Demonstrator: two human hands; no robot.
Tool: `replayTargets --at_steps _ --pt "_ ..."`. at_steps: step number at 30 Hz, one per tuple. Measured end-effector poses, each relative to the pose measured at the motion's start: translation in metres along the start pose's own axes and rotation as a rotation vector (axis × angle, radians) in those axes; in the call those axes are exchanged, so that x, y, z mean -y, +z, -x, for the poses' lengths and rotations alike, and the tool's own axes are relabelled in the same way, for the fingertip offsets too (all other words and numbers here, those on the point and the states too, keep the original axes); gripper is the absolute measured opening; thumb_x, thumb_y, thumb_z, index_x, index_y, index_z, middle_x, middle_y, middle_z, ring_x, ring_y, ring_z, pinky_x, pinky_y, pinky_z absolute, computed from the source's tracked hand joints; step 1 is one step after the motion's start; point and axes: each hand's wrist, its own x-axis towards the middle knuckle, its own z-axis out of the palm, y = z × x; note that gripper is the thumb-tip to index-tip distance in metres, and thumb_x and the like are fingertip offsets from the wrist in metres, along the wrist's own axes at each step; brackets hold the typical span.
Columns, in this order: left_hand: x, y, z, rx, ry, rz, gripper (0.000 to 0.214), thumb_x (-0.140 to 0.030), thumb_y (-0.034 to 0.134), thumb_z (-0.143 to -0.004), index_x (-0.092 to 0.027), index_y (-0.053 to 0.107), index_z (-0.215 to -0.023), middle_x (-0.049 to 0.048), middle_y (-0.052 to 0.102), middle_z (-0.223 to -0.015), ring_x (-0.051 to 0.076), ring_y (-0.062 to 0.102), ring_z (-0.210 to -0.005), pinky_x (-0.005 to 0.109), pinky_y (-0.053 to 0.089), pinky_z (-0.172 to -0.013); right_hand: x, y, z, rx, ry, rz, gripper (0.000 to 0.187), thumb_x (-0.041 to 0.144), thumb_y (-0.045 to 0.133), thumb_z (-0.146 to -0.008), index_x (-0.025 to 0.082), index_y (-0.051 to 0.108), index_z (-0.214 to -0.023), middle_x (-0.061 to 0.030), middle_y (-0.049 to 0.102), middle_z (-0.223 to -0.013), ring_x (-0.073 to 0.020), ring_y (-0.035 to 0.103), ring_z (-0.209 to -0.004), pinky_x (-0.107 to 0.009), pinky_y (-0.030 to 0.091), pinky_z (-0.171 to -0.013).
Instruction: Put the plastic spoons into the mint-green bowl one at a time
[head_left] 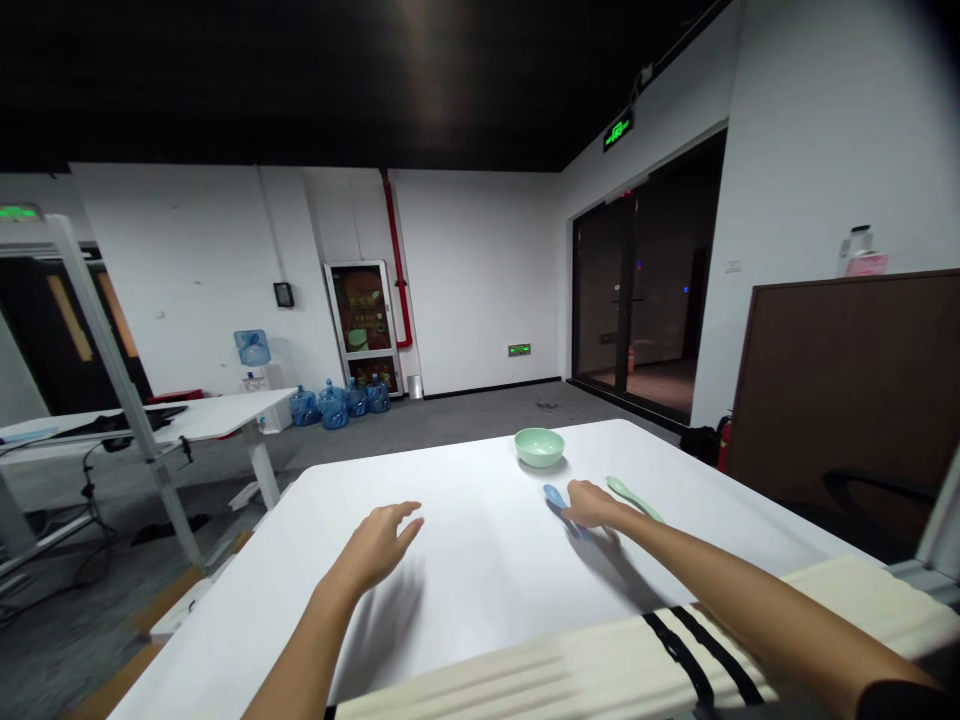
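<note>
Over our smooth white table, the left hand hovers, digits parted, holding nothing; the right hand bends downward. Beyond, likely leaving us room, stands the round, glossy green bowl. Beside our right hand lies 1 slim green spoon. The blue spoon is under that hand, perhaps met mid-length for balance; whether clasped, we cannot tell.

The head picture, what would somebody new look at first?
Probably the green bowl, near the far edge of the white table. Next, maybe the right hand at the blue spoon, with a green spoon to its right. Behind, a red pipe stands out against the white wall.
</note>
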Motion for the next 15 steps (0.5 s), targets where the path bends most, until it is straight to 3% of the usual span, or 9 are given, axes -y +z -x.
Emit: replayTargets --at_steps 5,10,15 --pt "-0.001 -0.001 0.001 0.003 -0.008 0.001 0.054 -0.055 0.037 -0.091 -0.021 0.061 -0.126 0.0096 0.066 -0.126 0.027 0.06 -0.116 0.037 0.047 -0.094 0.025 -0.006 -0.007 0.131 -0.073 -0.058 0.022 0.026 0.06 -0.07 0.012 0.062 -0.054 -0.0092 0.069 -0.064 -0.0136 0.057 -0.049 -0.023 0.043 -0.048" --pt "-0.001 -0.002 0.001 0.003 -0.008 0.005 0.055 -0.055 0.037 -0.091 -0.021 0.06 -0.127 0.0092 0.065 -0.127 0.027 0.06 -0.116 0.038 0.046 -0.095 0.05 -0.004 -0.012 0.147 -0.068 -0.079 0.018 0.025 0.064 -0.067 0.01 0.063 -0.058 -0.0091 0.068 -0.062 -0.0119 0.056 -0.048 -0.022 0.046 -0.049" --pt "-0.001 -0.003 0.002 -0.003 -0.016 -0.005 0.055 -0.056 0.037 -0.091 -0.021 0.061 -0.127 0.0087 0.065 -0.128 0.028 0.06 -0.117 0.038 0.046 -0.096 0.062 0.013 -0.017 0.185 -0.047 -0.091 0.013 0.023 0.066 -0.067 0.01 0.064 -0.065 -0.0078 0.068 -0.06 -0.0143 0.059 -0.051 -0.024 0.049 -0.052"
